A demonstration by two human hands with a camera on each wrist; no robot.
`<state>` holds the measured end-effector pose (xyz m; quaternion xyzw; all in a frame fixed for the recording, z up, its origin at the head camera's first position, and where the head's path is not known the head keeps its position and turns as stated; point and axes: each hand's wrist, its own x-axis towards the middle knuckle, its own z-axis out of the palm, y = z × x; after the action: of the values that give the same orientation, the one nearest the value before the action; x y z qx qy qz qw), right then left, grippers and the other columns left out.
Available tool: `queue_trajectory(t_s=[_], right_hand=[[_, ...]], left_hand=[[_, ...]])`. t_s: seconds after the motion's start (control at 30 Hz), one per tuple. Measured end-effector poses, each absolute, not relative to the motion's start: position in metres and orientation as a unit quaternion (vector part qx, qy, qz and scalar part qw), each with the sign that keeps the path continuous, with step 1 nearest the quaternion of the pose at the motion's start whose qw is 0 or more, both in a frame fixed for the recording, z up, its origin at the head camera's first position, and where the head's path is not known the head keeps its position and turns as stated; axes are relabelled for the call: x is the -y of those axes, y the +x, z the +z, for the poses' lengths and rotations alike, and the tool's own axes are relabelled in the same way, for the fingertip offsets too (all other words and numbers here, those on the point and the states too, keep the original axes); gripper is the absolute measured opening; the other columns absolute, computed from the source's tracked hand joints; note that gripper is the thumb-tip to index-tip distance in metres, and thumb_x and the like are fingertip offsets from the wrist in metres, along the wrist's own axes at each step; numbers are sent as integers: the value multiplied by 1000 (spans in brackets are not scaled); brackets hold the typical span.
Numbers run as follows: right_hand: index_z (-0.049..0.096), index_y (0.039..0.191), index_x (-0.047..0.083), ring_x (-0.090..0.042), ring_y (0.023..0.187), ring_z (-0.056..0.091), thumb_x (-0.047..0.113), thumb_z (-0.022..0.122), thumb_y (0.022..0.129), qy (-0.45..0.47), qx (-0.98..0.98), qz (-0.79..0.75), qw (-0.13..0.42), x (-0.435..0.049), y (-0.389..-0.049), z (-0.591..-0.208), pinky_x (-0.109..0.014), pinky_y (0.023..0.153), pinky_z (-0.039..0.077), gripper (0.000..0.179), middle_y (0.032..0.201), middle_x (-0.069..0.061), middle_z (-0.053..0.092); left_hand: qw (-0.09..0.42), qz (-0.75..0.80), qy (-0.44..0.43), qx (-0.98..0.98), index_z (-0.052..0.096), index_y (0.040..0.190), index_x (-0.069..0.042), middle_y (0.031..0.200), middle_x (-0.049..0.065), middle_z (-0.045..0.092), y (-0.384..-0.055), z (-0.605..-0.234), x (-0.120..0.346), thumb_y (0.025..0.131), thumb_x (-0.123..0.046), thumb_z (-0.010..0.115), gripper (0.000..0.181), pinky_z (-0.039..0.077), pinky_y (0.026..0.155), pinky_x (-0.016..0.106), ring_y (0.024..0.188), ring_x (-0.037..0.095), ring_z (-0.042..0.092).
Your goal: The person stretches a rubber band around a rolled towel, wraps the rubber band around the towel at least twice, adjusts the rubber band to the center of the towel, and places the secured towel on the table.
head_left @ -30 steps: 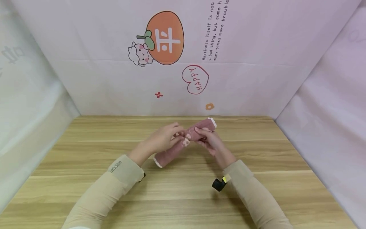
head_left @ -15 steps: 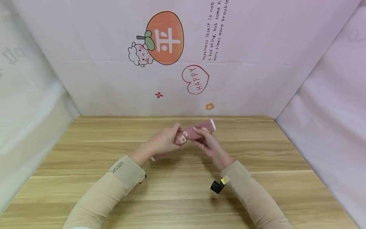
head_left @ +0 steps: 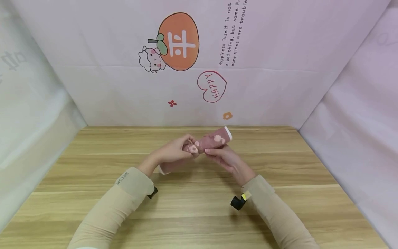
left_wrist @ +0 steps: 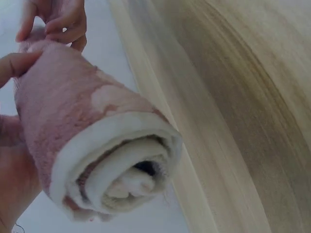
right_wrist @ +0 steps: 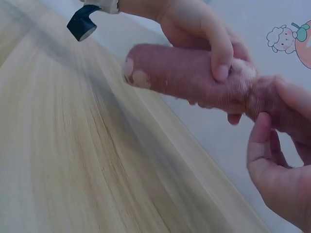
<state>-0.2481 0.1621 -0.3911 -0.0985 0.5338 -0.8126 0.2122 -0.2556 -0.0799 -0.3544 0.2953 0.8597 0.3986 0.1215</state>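
Observation:
A dusty-pink towel, rolled into a tube with pale flower patches and white-edged ends, is held slantwise over the table. It narrows sharply at a cinched waist, where a thin yellowish line shows. My left hand grips the near-left half, its thumb pressed on the towel close to the waist. On the other side of the waist my right hand pinches the roll between thumb and fingers. The left wrist view looks onto the coiled white end of the roll.
Beneath the hands lies a wood-grain table. A white printed cloth rises along its back edge, and white cloth flanks both sides. Small black wrist cameras hang under the sleeves.
My left hand has gone from fingertips at the towel's waist to a full grip on its left half. My right thumb has slid down toward the waist, and the roll has turned slightly.

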Motion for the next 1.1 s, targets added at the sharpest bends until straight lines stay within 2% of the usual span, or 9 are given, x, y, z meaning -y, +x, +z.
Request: queue_trajectory(t_s=[0.1, 0.2, 0.27, 0.37, 0.5, 0.67, 0.77, 0.87, 1.1], right_hand=[[53, 139, 9, -13, 96, 62, -14, 51, 97, -109, -550, -798, 220, -162, -249, -391, -29, 85, 52, 48, 116, -2, 62], [61, 122, 14, -15, 97, 65, -12, 51, 98, -114, -547, -798, 226, -162, -249, -391, -32, 89, 54, 37, 112, -2, 64], [63, 112, 14, -16, 98, 66, -11, 52, 99, -117, -538, -804, 225, -162, -249, -390, -33, 93, 54, 31, 110, -3, 65], [65, 106, 12, -18, 99, 67, -12, 50, 100, -109, -526, -814, 221, -160, -249, -390, -34, 94, 54, 28, 110, -5, 66], [64, 104, 9, -18, 94, 69, -11, 48, 101, -84, -521, -822, 212, -159, -248, -391, -32, 89, 57, 26, 106, -7, 67], [65, 104, 6, -19, 90, 71, -9, 49, 102, -64, -511, -831, 207, -158, -248, -393, -31, 86, 58, 21, 101, -10, 70], [64, 105, 5, -18, 88, 72, -8, 50, 102, -52, -509, -835, 202, -157, -247, -393, -30, 84, 58, 20, 99, -10, 70], [61, 107, 4, -17, 87, 72, -8, 49, 103, -43, -508, -836, 202, -156, -247, -394, -28, 82, 58, 17, 99, -9, 69], [59, 107, 4, -14, 83, 71, -4, 47, 105, -35, -501, -842, 197, -158, -247, -395, -24, 80, 58, 15, 95, -8, 69]], left_hand=[[145, 416, 311, -842, 53, 126, -7, 121, 14, 64, -256, -354, 81, 91, -13, 67, 39, 47, 97, 41, 110, 25, 61], [158, 426, 319, -832, 52, 125, -5, 119, 14, 65, -256, -354, 81, 90, -11, 66, 38, 47, 97, 39, 109, 24, 61], [155, 423, 323, -832, 53, 126, -5, 123, 15, 64, -256, -354, 81, 90, -11, 65, 39, 46, 99, 39, 113, 25, 60], [145, 423, 327, -833, 53, 129, -4, 131, 16, 60, -255, -354, 81, 94, -10, 64, 38, 45, 104, 43, 121, 29, 58], [88, 416, 331, -843, 58, 124, -6, 130, 10, 60, -254, -352, 77, 100, -10, 61, 24, 48, 102, 48, 121, 30, 58], [-52, 327, 379, -864, 68, 105, -8, 111, 4, 64, -252, -350, 69, 100, -5, 66, 6, 52, 92, 38, 104, 22, 63], [-102, 273, 407, -866, 70, 101, -8, 106, 3, 64, -249, -350, 66, 97, -5, 70, 5, 54, 85, 33, 97, 21, 64], [-117, 243, 415, -869, 70, 100, -9, 102, 2, 63, -247, -350, 64, 96, -6, 73, 5, 53, 80, 33, 92, 21, 63], [-115, 220, 422, -872, 71, 98, -11, 97, -1, 64, -246, -347, 63, 94, -8, 75, 7, 51, 80, 35, 90, 19, 63]])
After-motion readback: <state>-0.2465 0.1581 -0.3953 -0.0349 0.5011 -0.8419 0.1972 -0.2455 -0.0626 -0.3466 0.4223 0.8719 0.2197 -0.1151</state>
